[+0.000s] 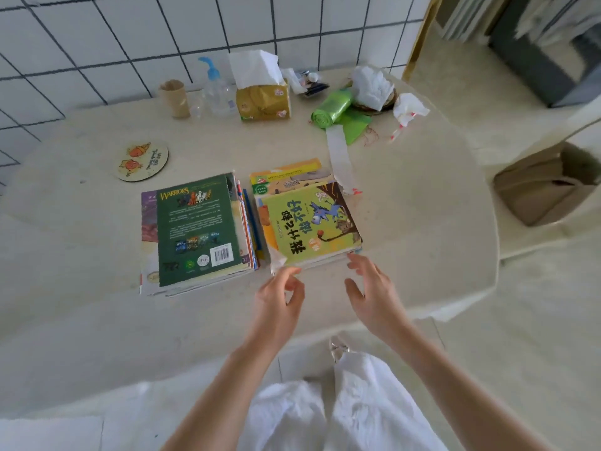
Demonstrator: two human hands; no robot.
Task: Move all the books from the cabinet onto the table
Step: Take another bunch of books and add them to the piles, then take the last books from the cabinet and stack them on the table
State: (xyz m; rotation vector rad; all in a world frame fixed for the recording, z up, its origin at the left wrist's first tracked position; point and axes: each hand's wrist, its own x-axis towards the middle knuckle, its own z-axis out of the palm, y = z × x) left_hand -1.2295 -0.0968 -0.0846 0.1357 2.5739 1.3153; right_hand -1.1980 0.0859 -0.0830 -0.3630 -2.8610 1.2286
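- Two book piles on the worktop (406,222), side by side, nearly touching.
- Left pile (198,236): green Warriors book on top, back cover up, long axis running away from the person.
- Right pile (309,222): yellow-green picture book with a donkey on top, slightly skewed, long axis roughly fore-aft too.
- Left hand (276,301): fingers loosely curled, tips at the near left corner of the right pile; looks like touching the edge, no real grasp; holds nothing.
- Right hand (374,294): released, fingers spread, tips just beside the near right corner of the same pile; contact unclear.
- Key relation: right pile lies straight ahead of both hands, its near edge between them; the hands bracket it evenly, neither clearly nearer.
- Judgement: pile looks set down, hands at or just off its near edge; cabinet not in view, so books left there unknown.
- Around: round coaster (141,161) far left; tissue box (263,99), clear pump bottle (216,89), cardboard tube (174,99) at the wall; green bag roll (331,109), crumpled tissues (374,86), white paper strip (340,157) reaching the pile's far corner.
- Nothing stands between hands and pile.
- Bin (546,187) on the floor to the right, well apart.
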